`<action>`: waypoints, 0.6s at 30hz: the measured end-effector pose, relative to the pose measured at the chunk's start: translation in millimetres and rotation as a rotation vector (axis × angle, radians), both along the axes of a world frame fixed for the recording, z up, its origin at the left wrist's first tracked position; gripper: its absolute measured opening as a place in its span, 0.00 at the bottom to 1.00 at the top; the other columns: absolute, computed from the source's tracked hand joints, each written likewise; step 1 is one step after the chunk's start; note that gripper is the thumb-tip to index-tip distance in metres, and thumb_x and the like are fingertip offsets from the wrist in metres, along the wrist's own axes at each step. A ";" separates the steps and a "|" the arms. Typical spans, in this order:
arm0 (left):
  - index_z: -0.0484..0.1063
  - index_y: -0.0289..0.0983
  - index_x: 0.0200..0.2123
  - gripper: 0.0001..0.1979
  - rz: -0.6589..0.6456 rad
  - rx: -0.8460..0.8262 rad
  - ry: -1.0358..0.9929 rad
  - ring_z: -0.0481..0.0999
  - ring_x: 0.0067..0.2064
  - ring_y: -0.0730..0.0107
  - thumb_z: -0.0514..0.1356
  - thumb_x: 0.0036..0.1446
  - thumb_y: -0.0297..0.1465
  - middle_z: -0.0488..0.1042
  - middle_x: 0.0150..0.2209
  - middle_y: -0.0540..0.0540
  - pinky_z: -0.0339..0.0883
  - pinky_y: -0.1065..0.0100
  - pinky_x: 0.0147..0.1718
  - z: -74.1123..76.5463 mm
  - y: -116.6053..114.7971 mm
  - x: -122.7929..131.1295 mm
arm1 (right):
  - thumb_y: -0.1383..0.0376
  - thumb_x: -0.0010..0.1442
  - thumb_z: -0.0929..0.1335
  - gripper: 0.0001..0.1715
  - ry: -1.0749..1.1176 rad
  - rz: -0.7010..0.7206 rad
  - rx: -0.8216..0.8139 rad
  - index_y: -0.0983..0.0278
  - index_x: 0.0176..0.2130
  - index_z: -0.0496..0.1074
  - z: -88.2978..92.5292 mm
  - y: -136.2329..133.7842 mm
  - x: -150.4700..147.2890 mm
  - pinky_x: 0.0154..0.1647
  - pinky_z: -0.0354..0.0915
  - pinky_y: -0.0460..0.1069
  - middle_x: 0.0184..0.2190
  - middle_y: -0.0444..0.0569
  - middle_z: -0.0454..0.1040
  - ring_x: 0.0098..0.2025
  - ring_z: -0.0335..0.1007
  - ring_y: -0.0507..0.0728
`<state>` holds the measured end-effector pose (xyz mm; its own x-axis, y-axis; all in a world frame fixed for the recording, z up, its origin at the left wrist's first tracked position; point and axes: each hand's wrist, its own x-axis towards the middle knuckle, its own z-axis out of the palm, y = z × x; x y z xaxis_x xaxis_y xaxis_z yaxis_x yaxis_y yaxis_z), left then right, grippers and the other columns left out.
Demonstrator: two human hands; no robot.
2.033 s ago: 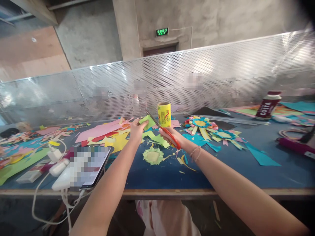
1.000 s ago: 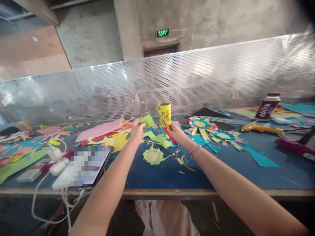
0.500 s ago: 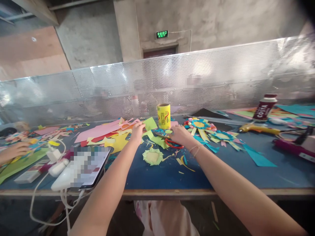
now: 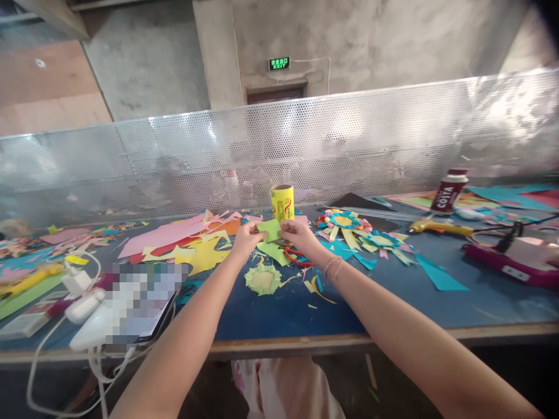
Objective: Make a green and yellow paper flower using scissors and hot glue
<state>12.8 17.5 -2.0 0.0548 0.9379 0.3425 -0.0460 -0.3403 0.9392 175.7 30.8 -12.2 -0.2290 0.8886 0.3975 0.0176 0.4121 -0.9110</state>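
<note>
My left hand [image 4: 244, 237] and my right hand [image 4: 296, 234] both pinch a small light-green paper piece [image 4: 269, 229] held just above the blue table [image 4: 279, 308]. Red-handled scissors [image 4: 298, 259] lie on the table under my right wrist, on a green paper scrap [image 4: 273, 252]. A round green-and-yellow paper flower [image 4: 262, 279] lies in front of my hands. Just behind them stands a yellow roll [image 4: 282, 202].
A tablet [image 4: 135, 302], white chargers and cables [image 4: 85, 305] sit at the front left. Pink and yellow paper sheets [image 4: 174, 238] lie left; paper flowers [image 4: 349, 228], a glue gun [image 4: 437, 227], a Costa bottle [image 4: 448, 191] and a pink device [image 4: 506, 259] lie right. A perforated metal screen [image 4: 279, 151] backs the table.
My right hand has laid the scissors down on the table and taken hold of the green piece together with my left hand. The view has shifted slightly right.
</note>
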 end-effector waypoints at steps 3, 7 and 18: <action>0.73 0.33 0.30 0.11 0.019 0.014 0.003 0.71 0.26 0.75 0.63 0.37 0.26 0.74 0.26 0.48 0.65 0.72 0.28 2.6 -2.5 1.1 | 0.65 0.45 0.69 0.12 0.051 0.042 -0.047 0.63 0.34 0.69 3.9 -4.8 -0.7 0.28 0.68 0.45 0.22 0.40 0.70 0.24 0.69 0.49; 0.74 0.34 0.27 0.08 0.006 0.003 0.017 0.71 0.29 0.74 0.62 0.38 0.27 0.74 0.31 0.47 0.65 0.72 0.28 7.0 -9.5 2.8 | 0.66 0.45 0.68 0.09 0.143 0.067 -0.108 0.63 0.32 0.72 9.7 -13.1 -1.6 0.26 0.68 0.43 0.23 0.42 0.72 0.22 0.69 0.48; 0.72 0.33 0.27 0.08 -0.193 -0.122 -0.086 0.72 0.31 0.72 0.63 0.43 0.32 0.73 0.32 0.46 0.66 0.68 0.34 7.6 -14.3 4.1 | 0.65 0.48 0.66 0.07 0.299 0.169 -0.270 0.65 0.29 0.71 13.6 -17.5 -1.2 0.28 0.68 0.44 0.23 0.46 0.74 0.24 0.70 0.50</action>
<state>16.9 3.2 5.6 0.2129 0.9476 0.2383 -0.1807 -0.2015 0.9627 174.5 13.2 1.4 -0.2906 0.9296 0.2268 -0.3103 0.1327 -0.9413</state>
